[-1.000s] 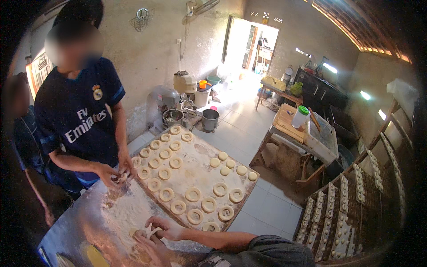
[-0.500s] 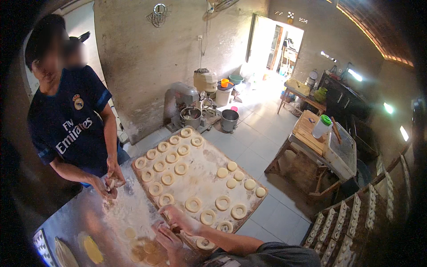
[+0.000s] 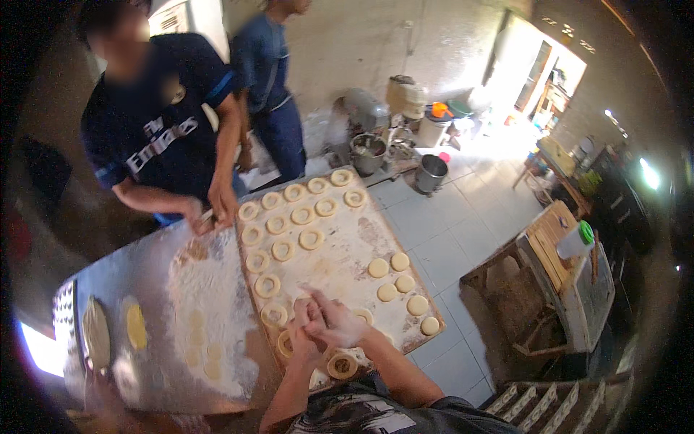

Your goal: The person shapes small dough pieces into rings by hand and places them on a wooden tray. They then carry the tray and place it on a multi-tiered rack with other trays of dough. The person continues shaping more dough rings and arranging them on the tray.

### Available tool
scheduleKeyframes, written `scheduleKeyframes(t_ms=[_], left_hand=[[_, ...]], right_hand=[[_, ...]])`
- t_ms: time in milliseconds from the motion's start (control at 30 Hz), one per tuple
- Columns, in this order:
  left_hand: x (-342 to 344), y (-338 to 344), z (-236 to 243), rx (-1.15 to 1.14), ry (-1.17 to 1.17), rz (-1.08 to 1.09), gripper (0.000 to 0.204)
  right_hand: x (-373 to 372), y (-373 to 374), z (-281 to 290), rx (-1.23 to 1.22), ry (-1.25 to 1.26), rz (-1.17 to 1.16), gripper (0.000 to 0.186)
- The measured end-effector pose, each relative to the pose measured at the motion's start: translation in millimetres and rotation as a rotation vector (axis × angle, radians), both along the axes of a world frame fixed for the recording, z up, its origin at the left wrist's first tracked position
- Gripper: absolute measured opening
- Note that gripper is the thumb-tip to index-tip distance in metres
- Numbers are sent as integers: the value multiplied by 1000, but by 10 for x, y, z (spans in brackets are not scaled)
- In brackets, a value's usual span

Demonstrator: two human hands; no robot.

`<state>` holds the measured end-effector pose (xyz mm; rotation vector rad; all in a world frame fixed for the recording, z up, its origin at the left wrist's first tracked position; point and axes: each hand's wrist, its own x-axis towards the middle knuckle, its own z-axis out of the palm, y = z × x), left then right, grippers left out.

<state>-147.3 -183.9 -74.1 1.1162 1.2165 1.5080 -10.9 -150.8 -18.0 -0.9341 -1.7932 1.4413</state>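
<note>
My left hand [image 3: 308, 330] and my right hand [image 3: 340, 323] meet above the near part of a floured wooden board [image 3: 340, 264]. Their fingers are closed against each other. Whatever lies between them is hidden, and the right hand is partly smeared by motion. Rings of raw dough [image 3: 267, 285] run in rows along the board's left and far sides. Closest to my wrists is another dough ring [image 3: 342, 365], and my hands and arms cover parts of others. Several flat dough rounds [image 3: 417, 305] sit toward the right edge.
A co-worker's hands [image 3: 211, 215] pinch something over the metal table [image 3: 155, 267], which carries spread flour [image 3: 206, 311]. Behind stands a second person [image 3: 267, 108]. Mixers [image 3: 367, 119] and a metal pot [image 3: 431, 173] are on the far floor. Right is a wooden bench [image 3: 542, 239].
My hands have moved from the board's left edge to above its near part and come together. The view has shifted left. A second person now shows fully behind the co-worker.
</note>
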Motion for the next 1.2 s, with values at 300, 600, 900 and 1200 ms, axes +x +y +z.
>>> scheduleKeyframes(t_ms=[300, 600, 900, 1200], left_hand=[[315, 294, 566, 0, 698, 64, 15], [446, 480, 516, -25, 545, -46, 24], [340, 801, 408, -215, 925, 101, 49], [214, 685, 205, -337, 1270, -88, 62]], right_hand=[[249, 267, -251, -451, 679, 79, 52], [413, 373, -95, -534, 762, -271, 41], [232, 691, -217, -155, -372, -445, 75], [329, 688, -780, 259, -765, -339, 67]])
